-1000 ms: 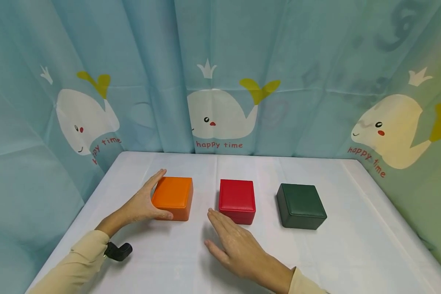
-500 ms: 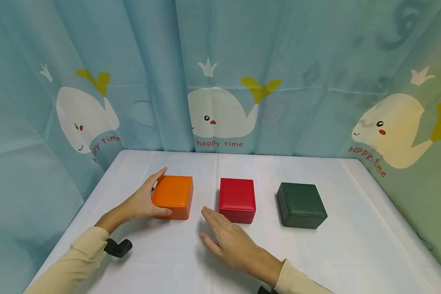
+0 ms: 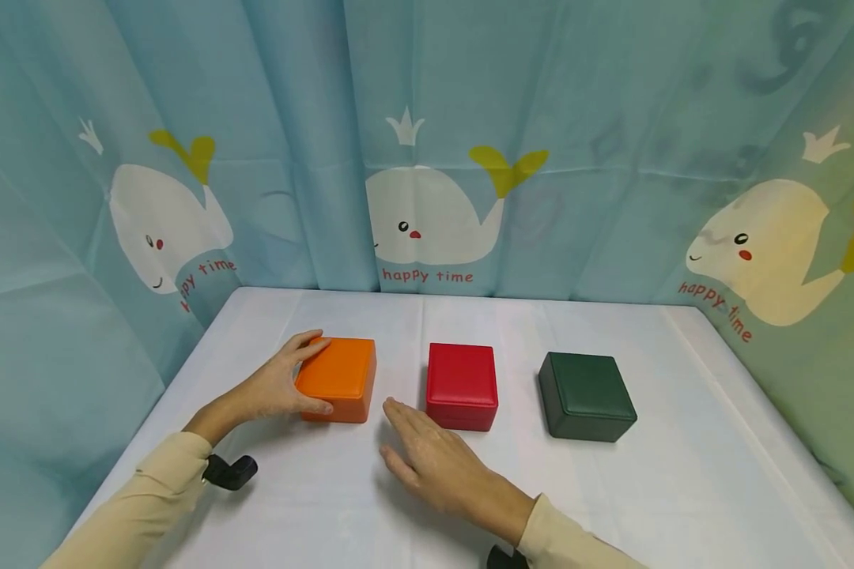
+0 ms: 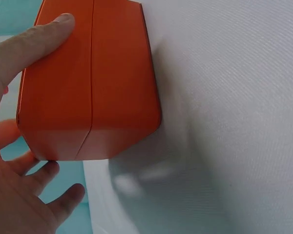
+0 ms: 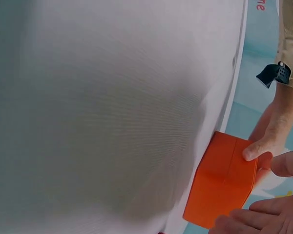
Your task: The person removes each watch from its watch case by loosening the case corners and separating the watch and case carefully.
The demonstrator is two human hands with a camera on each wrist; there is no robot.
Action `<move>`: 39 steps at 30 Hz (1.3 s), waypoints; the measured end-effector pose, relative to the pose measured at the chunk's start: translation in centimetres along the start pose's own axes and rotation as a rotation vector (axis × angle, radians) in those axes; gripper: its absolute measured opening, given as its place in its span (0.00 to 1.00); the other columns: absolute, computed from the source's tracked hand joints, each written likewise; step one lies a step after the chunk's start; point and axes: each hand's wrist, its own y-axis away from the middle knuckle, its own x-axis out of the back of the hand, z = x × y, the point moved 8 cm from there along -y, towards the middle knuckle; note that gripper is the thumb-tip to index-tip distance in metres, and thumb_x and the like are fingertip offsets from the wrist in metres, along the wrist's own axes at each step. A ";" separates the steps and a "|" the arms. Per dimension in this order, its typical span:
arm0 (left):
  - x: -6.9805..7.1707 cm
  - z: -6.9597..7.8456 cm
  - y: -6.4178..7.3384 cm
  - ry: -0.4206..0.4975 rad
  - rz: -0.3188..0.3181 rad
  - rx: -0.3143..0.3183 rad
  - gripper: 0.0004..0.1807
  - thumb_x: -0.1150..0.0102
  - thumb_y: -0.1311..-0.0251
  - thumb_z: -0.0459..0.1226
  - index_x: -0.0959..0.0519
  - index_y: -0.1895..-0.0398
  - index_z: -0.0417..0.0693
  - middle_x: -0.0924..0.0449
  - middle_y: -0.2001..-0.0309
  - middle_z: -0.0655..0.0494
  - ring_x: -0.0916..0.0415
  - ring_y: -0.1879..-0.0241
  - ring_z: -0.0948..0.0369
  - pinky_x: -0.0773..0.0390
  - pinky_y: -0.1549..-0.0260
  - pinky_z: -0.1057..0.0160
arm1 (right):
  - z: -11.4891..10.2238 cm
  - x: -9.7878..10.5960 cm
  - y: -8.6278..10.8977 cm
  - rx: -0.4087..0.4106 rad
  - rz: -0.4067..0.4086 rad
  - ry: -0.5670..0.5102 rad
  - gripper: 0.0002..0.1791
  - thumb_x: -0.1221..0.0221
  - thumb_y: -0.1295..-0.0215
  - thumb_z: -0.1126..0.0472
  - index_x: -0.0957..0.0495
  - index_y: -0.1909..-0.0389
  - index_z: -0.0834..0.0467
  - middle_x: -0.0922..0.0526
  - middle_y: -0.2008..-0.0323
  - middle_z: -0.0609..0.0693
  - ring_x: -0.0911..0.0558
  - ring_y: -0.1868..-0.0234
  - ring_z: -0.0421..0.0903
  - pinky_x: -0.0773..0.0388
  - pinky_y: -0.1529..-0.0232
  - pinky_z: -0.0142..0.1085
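Left hand (image 3: 273,387) spans wide, gripping the square orange leather-look box (image 3: 338,375); right hand (image 3: 443,468) is straight-fingered, holding nothing. White cloth-covered table (image 3: 320,482) leaves room between; box's far side's hidden.

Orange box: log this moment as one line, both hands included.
left hand: grips orange box | right hand: fingers extended, holds nothing, near red box | green box: right of red box, untouched

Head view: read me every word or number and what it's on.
"happy time": curtain, under the middle whale.
"happy time": curtain, under the right whale.
"…ppy time": curtain, under the left whale; start distorted by a fold.
Faint marks, curtain's upper right: too blurred to read.
Orange box, red box, green box: no text visible.
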 end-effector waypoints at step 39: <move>0.6 0.8 -0.5 -0.187 -0.025 -0.014 0.57 0.19 0.57 0.54 0.35 0.26 0.35 0.42 0.25 0.40 0.41 0.29 0.37 0.38 0.37 0.31 | 1.2 -2.2 -5.4 -0.148 -0.027 -0.174 0.39 0.43 0.26 0.47 0.43 0.22 0.61 0.33 0.27 0.52 0.32 0.29 0.48 0.35 0.31 0.45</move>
